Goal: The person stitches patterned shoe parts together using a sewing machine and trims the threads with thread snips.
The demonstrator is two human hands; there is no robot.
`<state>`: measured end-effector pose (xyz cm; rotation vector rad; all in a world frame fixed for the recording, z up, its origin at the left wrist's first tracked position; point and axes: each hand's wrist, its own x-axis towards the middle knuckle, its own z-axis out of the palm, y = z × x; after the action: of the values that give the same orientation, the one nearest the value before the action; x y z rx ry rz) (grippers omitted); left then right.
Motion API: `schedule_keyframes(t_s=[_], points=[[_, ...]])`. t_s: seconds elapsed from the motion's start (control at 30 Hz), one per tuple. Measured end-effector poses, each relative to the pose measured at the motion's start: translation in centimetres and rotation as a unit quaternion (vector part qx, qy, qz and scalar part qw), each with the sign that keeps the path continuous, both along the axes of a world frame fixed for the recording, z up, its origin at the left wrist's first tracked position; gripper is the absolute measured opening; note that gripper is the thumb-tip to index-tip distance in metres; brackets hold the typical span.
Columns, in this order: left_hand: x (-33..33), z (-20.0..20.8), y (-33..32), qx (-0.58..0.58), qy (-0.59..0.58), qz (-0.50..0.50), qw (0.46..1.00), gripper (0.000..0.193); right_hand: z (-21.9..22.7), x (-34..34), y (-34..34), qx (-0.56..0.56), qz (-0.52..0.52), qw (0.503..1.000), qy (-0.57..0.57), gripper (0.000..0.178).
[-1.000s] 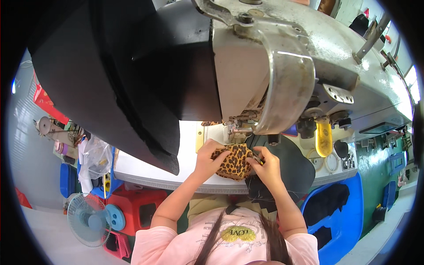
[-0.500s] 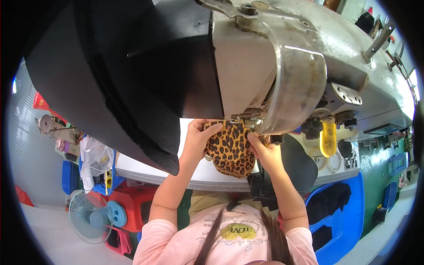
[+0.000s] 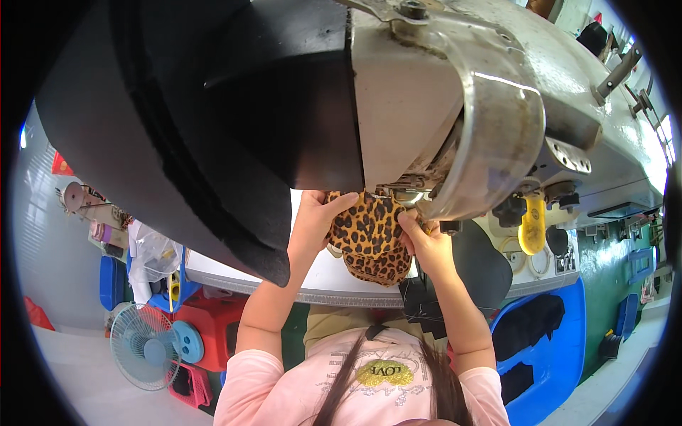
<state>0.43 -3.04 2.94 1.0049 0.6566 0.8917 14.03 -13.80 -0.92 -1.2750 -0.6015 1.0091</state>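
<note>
A leopard-print fabric piece point(image 3: 366, 231) lies under the head of a sewing machine point(image 3: 490, 135), its far edge at the needle area, which is partly hidden. A second leopard-print layer hangs toward me below it. My left hand point(image 3: 317, 215) grips the left edge, thumb on top and fingers hidden beneath. On the opposite edge, my right hand point(image 3: 424, 234) pinches the fabric between thumb and fingers. Black fabric point(image 3: 472, 263) lies on the white table point(image 3: 220, 270) beside my right forearm.
A large black curved sheet point(image 3: 213, 142) covers the upper left. At the right is a blue tub point(image 3: 561, 355) with black fabric pieces. A fan point(image 3: 148, 348), a red stool point(image 3: 204, 330) and a plastic bag point(image 3: 153, 255) stand at the left. A yellow lever point(image 3: 531, 227) hangs from the machine.
The machine and black sheet sit slightly farther right in the picture. Both hands keep hold of the leopard-print fabric, which has barely moved.
</note>
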Motion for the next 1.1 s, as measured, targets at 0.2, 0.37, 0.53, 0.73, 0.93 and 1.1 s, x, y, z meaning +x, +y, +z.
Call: schedule_keyframes(t_s=[0.2, 0.37, 0.53, 0.73, 0.93, 1.1], points=[[-0.2, -0.4, 1.2, -0.032, -0.025, 0.056, 0.998, 0.017, 0.2, -0.2, 0.3, 0.000, -0.001, 1.000, -0.015, 0.027], [-1.2, -4.0, -0.7, 0.132, -0.051, 0.043, 0.989, 0.030, -0.5, -0.5, 0.7, 0.010, 0.024, 0.999, -0.027, 0.021], [1.3, -4.9, -4.3, 0.116, 0.015, 0.063, 0.991, 0.016, -1.3, 0.0, 0.4, 0.047, 0.015, 0.989, -0.141, 0.011], [1.7, -4.8, -4.3, 0.087, -0.032, 0.083, 0.992, 0.014, -1.8, 3.1, -0.3, 0.146, -0.027, 0.941, -0.303, 0.017], [1.4, -4.3, -3.5, 0.115, -0.028, 0.078, 0.990, 0.012, -1.6, 2.8, -0.9, 0.182, -0.056, 0.901, -0.389, 0.027], [0.3, -3.0, -0.6, 0.164, 0.100, -0.023, 0.981, 0.012, -2.0, 3.0, -0.6, 0.176, -0.079, 0.863, -0.467, 0.014]])
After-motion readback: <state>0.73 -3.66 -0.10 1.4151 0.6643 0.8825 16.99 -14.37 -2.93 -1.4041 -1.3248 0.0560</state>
